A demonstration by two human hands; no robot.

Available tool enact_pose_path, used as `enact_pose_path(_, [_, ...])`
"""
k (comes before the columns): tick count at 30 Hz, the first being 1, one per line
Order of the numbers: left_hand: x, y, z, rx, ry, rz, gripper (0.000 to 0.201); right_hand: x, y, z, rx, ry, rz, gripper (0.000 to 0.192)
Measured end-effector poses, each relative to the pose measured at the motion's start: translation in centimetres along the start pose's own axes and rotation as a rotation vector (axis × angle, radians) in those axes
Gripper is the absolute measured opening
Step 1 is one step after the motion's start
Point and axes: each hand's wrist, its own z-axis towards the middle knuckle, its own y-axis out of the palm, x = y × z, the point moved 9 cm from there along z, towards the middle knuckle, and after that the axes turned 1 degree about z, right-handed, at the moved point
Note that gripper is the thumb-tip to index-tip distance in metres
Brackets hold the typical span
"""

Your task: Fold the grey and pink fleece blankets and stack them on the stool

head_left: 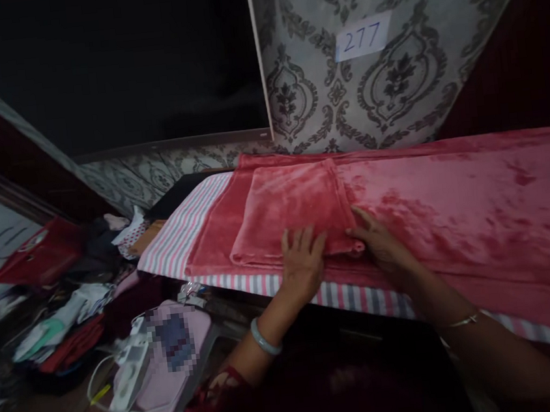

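Note:
A red plush blanket (291, 207) is folded into a compact, roughly square bundle with a rolled-looking near edge. It rests on a larger spread of red plush fabric (456, 200). My left hand (304, 262) lies flat on the bundle's near side, fingers spread and pointing away from me. At the bundle's right edge, by its near corner, my right hand (379, 241) touches the side with thumb and fingers apart. Beneath the red fabric, a pink, grey and white striped cloth (186, 225) shows at the left end and along the front.
A large dark television screen (142, 62) is behind the surface. Patterned wallpaper carries a paper marked 277 (363, 37). Piled clothes (66, 326) lie low on the left, near a white power strip (129, 365) with cables and a pink board-like object (171, 387).

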Motion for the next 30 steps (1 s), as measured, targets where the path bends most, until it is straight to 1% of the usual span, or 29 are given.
enact_pose_path(3, [-4.5, -1.2, -1.5, -0.054, -0.154, 0.075, 0.048, 0.2, 0.5, -0.1, 0.001, 0.028, 0.114, 0.079])
enact_pose_path(7, [-10.3, -3.0, -2.9, -0.109, -0.348, 0.136, 0.055, -0.2, 1.3, 0.0, -0.057, -0.008, 0.116, 0.077])
enact_pose_path(9, [-12.9, -3.9, -3.5, -0.118, -0.448, 0.152, 0.059, -0.4, 1.0, 0.0, -0.047, -0.024, 0.080, 0.077])
enact_pose_path(11, [-15.5, -4.5, -4.2, -0.122, -0.561, 0.127, 0.061, -0.2, 0.4, 0.0, -0.021, -0.025, 0.010, 0.083])
enact_pose_path(14, [-18.5, -4.4, -5.8, -0.137, -0.711, 0.009, 0.064, 0.4, 0.0, -0.1, -0.021, -0.005, -0.152, 0.096])
enact_pose_path(16, [-19.5, -3.9, -6.6, -0.119, -0.757, -0.084, 0.066, 0.9, 0.2, -0.1, -0.047, 0.007, -0.249, 0.100])
enact_pose_path(19, [-20.1, -3.1, -7.6, -0.072, -0.816, -0.168, 0.069, 1.5, 0.6, 0.1, -0.080, 0.007, -0.328, 0.101])
enact_pose_path(22, [-20.6, -2.6, -8.5, -0.080, -0.877, -0.197, 0.071, 1.7, 0.8, 0.2, -0.097, -0.010, -0.315, 0.100])
enact_pose_path(24, [-21.1, -2.7, -8.8, -0.105, -0.887, -0.288, 0.072, 1.8, 0.8, 0.2, -0.090, -0.023, -0.298, 0.099])
enact_pose_path(26, [-21.6, -2.7, -8.9, -0.144, -0.870, -0.524, 0.074, 2.0, 0.7, 0.1, -0.086, -0.032, -0.300, 0.097])
enact_pose_path(28, [-22.1, -2.5, -8.7, -0.202, -0.870, -0.839, 0.081, 2.2, 0.6, 0.1, -0.081, -0.045, -0.305, 0.095])
enact_pose_path(30, [-22.8, -2.1, -8.5, -0.239, -0.945, -1.096, 0.084, 2.4, 0.5, 0.1, -0.070, -0.057, -0.298, 0.095])
